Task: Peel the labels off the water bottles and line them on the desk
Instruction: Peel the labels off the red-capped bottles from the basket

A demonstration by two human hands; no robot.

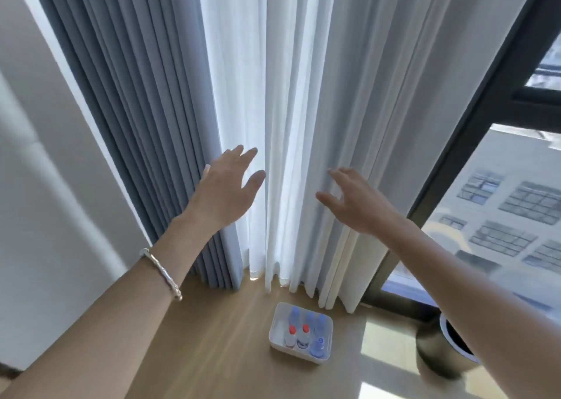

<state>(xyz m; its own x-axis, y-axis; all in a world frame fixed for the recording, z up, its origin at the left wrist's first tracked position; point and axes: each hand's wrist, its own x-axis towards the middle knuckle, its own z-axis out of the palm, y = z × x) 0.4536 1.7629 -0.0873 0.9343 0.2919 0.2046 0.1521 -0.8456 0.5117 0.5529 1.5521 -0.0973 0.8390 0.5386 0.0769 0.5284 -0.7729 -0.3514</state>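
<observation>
Both hands, left hand (226, 186) and right hand (353, 199), hover empty with fingers spread. Clear plastic water bottles (305, 332) stand in a white tray (274, 330) on the wooden desk (212, 338); probably light, slick, best gripped mid-body.

Both arms reach forward in front of the curtains. The left hand (226, 186) is raised with its fingers (249, 155) straight and spread, over the seam where the grey-blue curtain (136, 110) meets the sheer white curtain (291, 95). A silver bracelet (162, 272) circles that wrist. The right hand (356, 201) is spread too and holds nothing; whether it touches the cloth cannot be told. Below, on a pale wooden surface (212, 338), a white tray (274, 333) holds the water bottles (303, 336) upright, two with red caps and the others bluish, their labels blurred. A dark round bin (437, 353) stands to the tray's right, below a dark window frame (485, 119).
</observation>
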